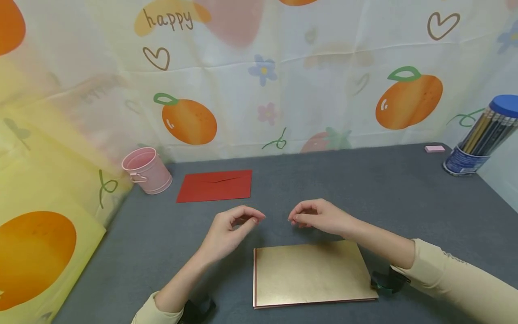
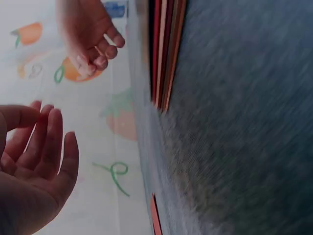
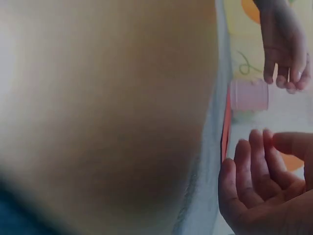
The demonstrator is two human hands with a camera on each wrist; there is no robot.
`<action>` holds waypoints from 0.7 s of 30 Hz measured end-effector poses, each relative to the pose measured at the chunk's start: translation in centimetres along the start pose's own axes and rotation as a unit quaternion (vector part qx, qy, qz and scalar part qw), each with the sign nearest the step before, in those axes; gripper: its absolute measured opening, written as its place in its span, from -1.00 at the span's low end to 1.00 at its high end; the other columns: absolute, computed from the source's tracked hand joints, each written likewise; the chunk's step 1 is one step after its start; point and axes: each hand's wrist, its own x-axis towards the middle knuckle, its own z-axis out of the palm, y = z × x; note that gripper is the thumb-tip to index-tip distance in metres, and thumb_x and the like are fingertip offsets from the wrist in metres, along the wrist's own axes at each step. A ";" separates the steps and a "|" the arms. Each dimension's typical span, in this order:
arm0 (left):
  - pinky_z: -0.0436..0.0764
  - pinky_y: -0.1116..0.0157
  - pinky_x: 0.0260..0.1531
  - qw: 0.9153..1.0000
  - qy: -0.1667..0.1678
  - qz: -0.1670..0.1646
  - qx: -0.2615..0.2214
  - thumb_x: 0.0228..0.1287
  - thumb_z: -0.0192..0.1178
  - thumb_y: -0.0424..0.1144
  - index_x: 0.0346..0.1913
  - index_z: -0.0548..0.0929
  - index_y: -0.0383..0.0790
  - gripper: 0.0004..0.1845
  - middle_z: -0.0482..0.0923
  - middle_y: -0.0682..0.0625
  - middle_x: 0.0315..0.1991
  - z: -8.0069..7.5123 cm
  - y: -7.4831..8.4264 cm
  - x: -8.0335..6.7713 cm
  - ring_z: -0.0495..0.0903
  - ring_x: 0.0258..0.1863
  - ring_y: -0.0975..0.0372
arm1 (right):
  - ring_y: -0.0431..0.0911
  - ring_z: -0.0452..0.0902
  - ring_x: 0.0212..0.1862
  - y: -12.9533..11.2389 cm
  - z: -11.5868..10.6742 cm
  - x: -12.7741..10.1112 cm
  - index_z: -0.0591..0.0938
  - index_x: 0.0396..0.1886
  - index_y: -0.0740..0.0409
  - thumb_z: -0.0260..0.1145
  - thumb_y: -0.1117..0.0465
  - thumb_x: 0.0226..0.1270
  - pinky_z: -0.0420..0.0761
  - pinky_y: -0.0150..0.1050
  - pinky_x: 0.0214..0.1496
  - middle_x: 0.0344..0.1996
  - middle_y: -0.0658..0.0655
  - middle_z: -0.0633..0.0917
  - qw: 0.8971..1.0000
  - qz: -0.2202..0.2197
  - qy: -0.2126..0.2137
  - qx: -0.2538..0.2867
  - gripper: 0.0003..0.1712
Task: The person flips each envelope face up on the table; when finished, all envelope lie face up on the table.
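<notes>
My left hand (image 1: 230, 230) hovers over the grey table, fingers loosely bent, thumb near the index finger, holding nothing. Facing it across a small gap, my right hand (image 1: 321, 217) hangs in the same relaxed way, also with nothing in it. Just below the hands in the head view lies a neat stack of flat rectangular pieces, gold on top (image 1: 311, 275). Several reddish and brown layers (image 2: 166, 54) show along its edge in the left wrist view. Beyond the left hand, a red envelope (image 1: 216, 186) lies flat with its flap side up.
At the back left stands a small pink bucket (image 1: 149, 173). A blue-lidded tub of pencils (image 1: 481, 135) is at the far right, beside a pink eraser (image 1: 435, 149). A fruit-print cloth (image 1: 340, 99) hangs behind the table (image 1: 400, 189).
</notes>
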 end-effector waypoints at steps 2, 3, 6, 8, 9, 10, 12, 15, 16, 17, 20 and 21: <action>0.62 0.27 -0.12 0.999 -0.030 0.023 0.019 0.36 0.19 -0.36 -0.11 0.73 -0.12 -0.84 0.70 0.01 -0.18 0.6 0.0 -0.4 0.66 -0.20 0.30 | 0.01 0.64 -0.08 0.2 0.0 -1.0 0.68 -0.10 0.24 0.20 0.17 0.46 0.62 -0.21 -0.01 -0.19 0.13 0.72 0.999 -0.020 -0.014 -0.028 -0.76; 0.62 0.28 -0.12 0.998 -0.045 0.035 0.026 0.35 0.19 -0.37 -0.10 0.73 -0.12 -0.84 0.70 0.02 -0.18 0.9 0.1 -0.5 0.65 -0.21 0.32 | -0.01 0.65 -0.08 0.2 0.0 -1.5 0.68 -0.12 0.22 0.20 0.18 0.46 0.62 -0.24 -0.03 -0.20 0.11 0.73 0.999 -0.028 -0.019 -0.042 -0.78; 0.62 0.32 -0.12 0.992 -0.092 0.073 0.042 0.35 0.17 -0.39 -0.08 0.71 -0.15 -0.82 0.68 0.03 -0.17 1.7 0.1 -1.0 0.63 -0.21 0.34 | -0.09 0.67 -0.12 0.5 -0.1 -3.0 0.70 -0.16 0.10 0.22 0.15 0.45 0.61 -0.29 -0.11 -0.23 0.01 0.73 0.995 -0.046 -0.026 -0.087 -0.82; 0.60 0.32 -0.09 0.986 -0.122 0.094 0.056 0.36 0.17 -0.38 -0.05 0.69 -0.15 -0.81 0.68 0.05 -0.13 2.2 0.2 -1.3 0.61 -0.15 0.35 | -0.14 0.67 -0.15 0.7 -0.1 -3.9 0.69 -0.17 0.03 0.21 0.14 0.45 0.61 -0.29 -0.14 -0.23 -0.05 0.73 0.992 -0.059 -0.028 -0.109 -0.85; 0.59 0.32 -0.07 0.983 -0.137 0.105 0.066 0.36 0.17 -0.37 -0.03 0.68 -0.16 -0.81 0.66 0.05 -0.10 2.4 0.3 -1.4 0.60 -0.11 0.34 | -0.16 0.67 -0.17 0.8 -0.1 -4.3 0.69 -0.17 0.01 0.21 0.14 0.45 0.61 -0.28 -0.16 -0.23 -0.07 0.73 0.990 -0.072 -0.027 -0.121 -0.85; 0.58 0.31 -0.03 0.979 -0.153 0.113 0.076 0.37 0.17 -0.34 0.00 0.66 -0.16 -0.80 0.65 0.06 -0.07 2.6 0.3 -1.6 0.59 -0.07 0.33 | -0.19 0.66 -0.18 0.9 -0.2 -4.7 0.69 -0.16 -0.01 0.21 0.14 0.46 0.61 -0.28 -0.16 -0.23 -0.09 0.72 0.987 -0.086 -0.026 -0.133 -0.86; 0.53 0.32 0.04 0.970 -0.184 0.123 0.103 0.39 0.17 -0.27 0.08 0.63 -0.16 -0.75 0.62 0.09 0.01 3.0 0.4 -1.9 0.54 0.02 0.33 | -0.23 0.63 -0.17 1.2 -0.2 -5.6 0.67 -0.13 -0.02 0.21 0.15 0.46 0.63 -0.27 -0.14 -0.21 -0.11 0.71 0.981 -0.119 -0.024 -0.151 -0.87; 0.46 0.32 0.15 0.953 -0.231 0.124 0.150 0.42 0.16 -0.09 0.22 0.54 -0.13 -0.61 0.52 0.15 0.15 3.5 0.6 -2.4 0.45 0.15 0.35 | -0.26 0.58 -0.10 1.7 -0.2 -6.8 0.65 -0.09 -0.06 0.24 0.13 0.44 0.62 -0.26 -0.09 -0.15 -0.16 0.67 0.964 -0.179 -0.014 -0.198 -0.87; 0.44 0.30 0.18 0.947 -0.245 0.123 0.167 0.42 0.14 -0.03 0.26 0.50 -0.11 -0.56 0.48 0.16 0.20 3.6 0.6 -2.5 0.41 0.20 0.36 | -0.26 0.56 -0.07 1.9 -0.2 -7.2 0.64 -0.06 -0.08 0.26 0.11 0.43 0.61 -0.26 -0.07 -0.11 -0.17 0.65 0.957 -0.196 -0.012 -0.216 -0.85; 0.42 0.28 0.20 0.941 -0.256 0.125 0.182 0.42 0.13 0.02 0.30 0.47 -0.11 -0.51 0.44 0.16 0.25 3.7 0.7 -2.7 0.37 0.24 0.36 | -0.26 0.54 -0.03 2.0 -0.2 -7.6 0.62 -0.02 -0.09 0.27 0.09 0.42 0.60 -0.25 -0.05 -0.07 -0.18 0.63 0.950 -0.208 -0.012 -0.232 -0.81; 0.37 0.20 0.26 0.924 -0.282 0.135 0.219 0.39 0.11 0.14 0.40 0.36 -0.11 -0.36 0.30 0.10 0.38 4.0 0.8 -3.2 0.26 0.35 0.31 | -0.25 0.47 0.10 2.3 -0.2 -8.8 0.56 0.11 -0.13 0.30 -0.01 0.38 0.54 -0.23 0.04 0.09 -0.17 0.56 0.938 -0.216 -0.021 -0.270 -0.65; 0.35 0.18 0.28 0.919 -0.287 0.141 0.232 0.37 0.11 0.18 0.42 0.33 -0.12 -0.31 0.26 0.08 0.41 4.0 0.8 -3.3 0.22 0.38 0.29 | -0.24 0.44 0.14 2.3 -0.2 -9.1 0.54 0.17 -0.13 0.30 -0.04 0.36 0.53 -0.23 0.08 0.15 -0.16 0.52 0.937 -0.211 -0.028 -0.276 -0.58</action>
